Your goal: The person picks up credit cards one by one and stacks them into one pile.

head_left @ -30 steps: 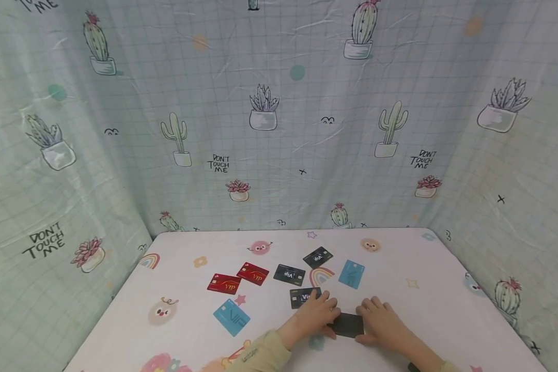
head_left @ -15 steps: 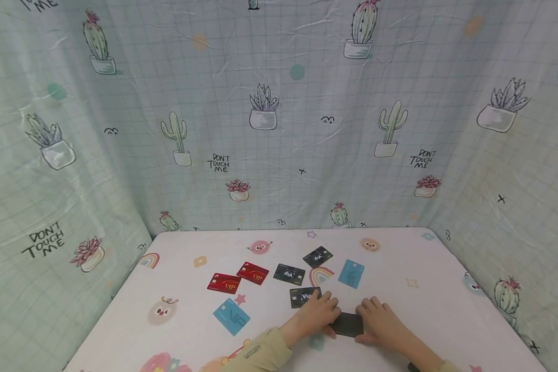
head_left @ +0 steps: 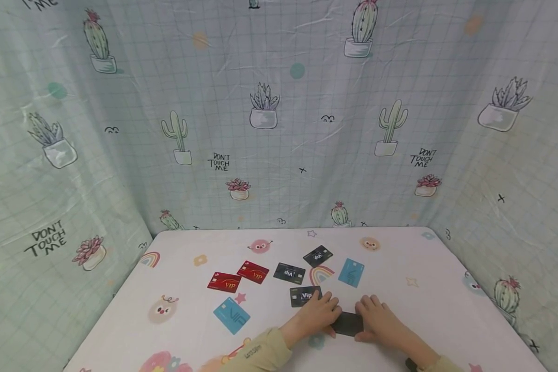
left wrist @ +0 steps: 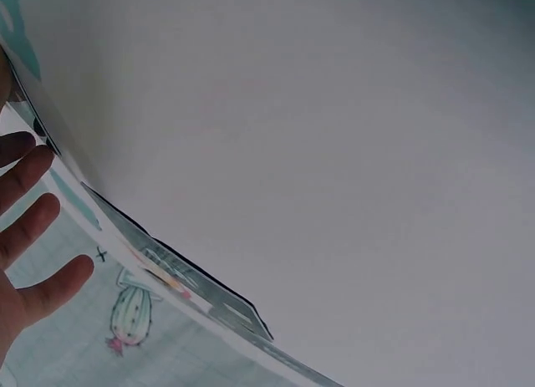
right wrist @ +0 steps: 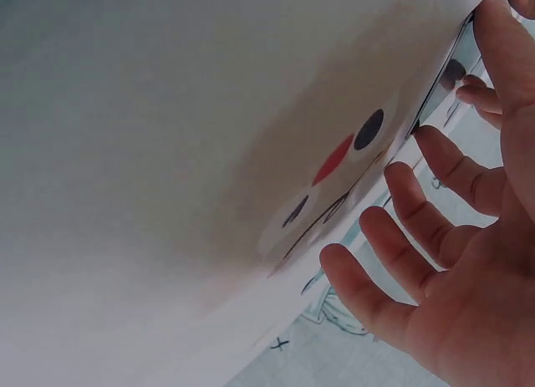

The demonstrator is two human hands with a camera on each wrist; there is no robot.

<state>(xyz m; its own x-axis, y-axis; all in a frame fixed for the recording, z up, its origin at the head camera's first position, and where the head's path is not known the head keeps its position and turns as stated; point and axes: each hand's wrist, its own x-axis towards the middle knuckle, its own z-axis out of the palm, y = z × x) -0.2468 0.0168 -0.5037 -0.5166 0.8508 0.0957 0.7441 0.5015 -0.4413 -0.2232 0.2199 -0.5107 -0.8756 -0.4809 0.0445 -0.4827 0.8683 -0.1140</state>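
A plain dark card (head_left: 349, 324) lies between my hands at the front middle of the table, its face without visible print. My left hand (head_left: 313, 316) holds its left end with thumb and fingers. At its right end my right hand (head_left: 382, 324) grips the edge between thumb and index finger. The right wrist view shows the card (right wrist: 445, 76) nearly edge-on, with the other fingers of the right hand (right wrist: 460, 262) spread apart. Just beyond the left fingertips lies a black VIP card (head_left: 302, 296), partly covered by them.
Two red VIP cards (head_left: 224, 282) lie to the left, with a blue card (head_left: 231, 315) below them. Two more black cards (head_left: 289, 273) and another blue card (head_left: 351, 273) lie farther back. A dark object (head_left: 411, 365) shows partly under the right forearm. Patterned cloth (head_left: 279, 129) surrounds the table.
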